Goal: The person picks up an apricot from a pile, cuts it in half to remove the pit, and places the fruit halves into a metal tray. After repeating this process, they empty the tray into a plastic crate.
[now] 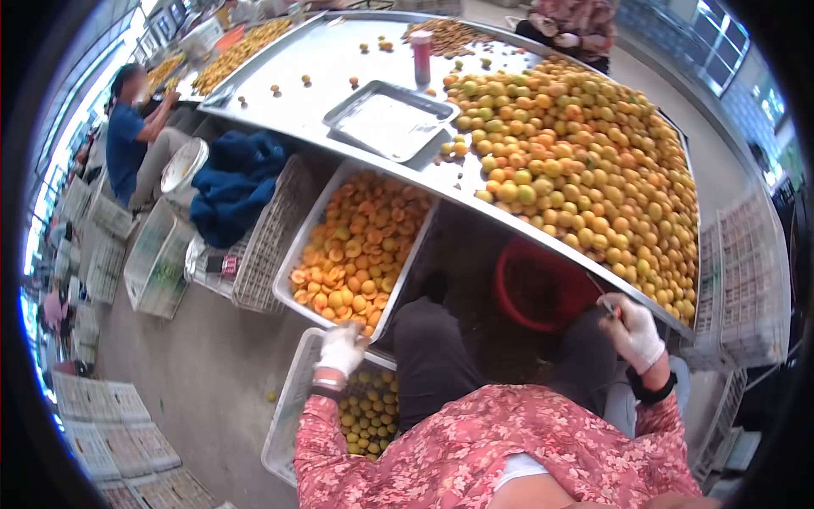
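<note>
My left hand (342, 349), in a white glove with bare fingertips, is at the near edge of a white crate (292, 284) filled with halved orange apricots (349, 246). Its fingers are bent, and whatever they may hold is too small to make out. On the right, my right hand (632, 331), also gloved, is closed around a small knife (616, 312) with a reddish handle, beside the metal table's front edge. A large heap of whole apricots (585, 153) lies on the table (322, 106) just beyond it.
A crate of greenish fruit (369, 411) stands beside my left leg. Under the table sits a red basin (543, 284). On the table are a metal tray (390, 120) and a pink-red bottle (421, 58). One person (136, 136) sits at left; another (572, 25) is across the table.
</note>
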Demonstrator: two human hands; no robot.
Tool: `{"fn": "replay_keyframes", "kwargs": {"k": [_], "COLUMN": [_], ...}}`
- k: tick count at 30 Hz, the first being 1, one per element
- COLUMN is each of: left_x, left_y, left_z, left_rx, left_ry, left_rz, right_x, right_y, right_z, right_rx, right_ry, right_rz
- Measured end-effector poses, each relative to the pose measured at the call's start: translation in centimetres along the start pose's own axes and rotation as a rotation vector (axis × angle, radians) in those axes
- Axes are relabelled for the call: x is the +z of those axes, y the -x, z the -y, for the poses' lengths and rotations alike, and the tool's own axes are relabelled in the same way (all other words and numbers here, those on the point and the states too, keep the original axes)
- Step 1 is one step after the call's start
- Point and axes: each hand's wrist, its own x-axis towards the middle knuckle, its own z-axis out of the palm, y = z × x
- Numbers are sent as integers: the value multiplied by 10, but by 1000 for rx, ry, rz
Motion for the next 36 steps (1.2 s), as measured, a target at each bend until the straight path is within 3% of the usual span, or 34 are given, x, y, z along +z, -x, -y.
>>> {"fn": "replay_keyframes", "kwargs": {"k": [1,3,5,9,12,13,14,15,16,17,19,22,25,26,28,36], "left_x": [-12,-82,-142,-223,-207,-191,-169,-144,-120,-95,-58,-11,14,17,31,9], "left_y": [-11,-44,-73,-99,-131,-145,-162,-179,-190,-201,-218,-239,-253,-256,-259,-250], "left_z": [-5,-58,-117,-245,-302,-314,-319,-321,-320,-319,-318,-312,-317,-317,-313,-304], "left_rx": [59,146,321,393,527,560,541,516,431,341,118,10,25,50,114,122], "left_ry": [52,108,289,943,1318,1390,1452,1519,1613,1703,1889,1845,1706,1641,1502,1227], "left_rz": [-123,-186,-315,-188,-104,-121,-107,-96,-71,-43,-12,7,40,45,2,-26], "right_x": [-12,-49,-85,-131,-133,-118,-102,-98,-82,-70,-59,-45,-30,-20,-7,25], "right_y": [0,-2,-6,-30,-46,-50,-54,-65,-70,-81,-108,-160,-218,-233,-261,-320], "right_z": [-7,5,5,47,48,41,30,-21,5,-1,-39,-86,-115,-123,-139,-170], "right_rx": [-114,29,62,-372,-445,-253,-168,16,156,148,169,119,216,139,177,210], "right_ry": [55,99,-233,-945,-1144,-1100,-1007,-627,-765,-534,-350,-32,232,241,331,544], "right_rz": [-51,-86,-175,-344,-298,-446,-443,-330,-341,-337,-268,-195,-50,-108,-103,32]}}
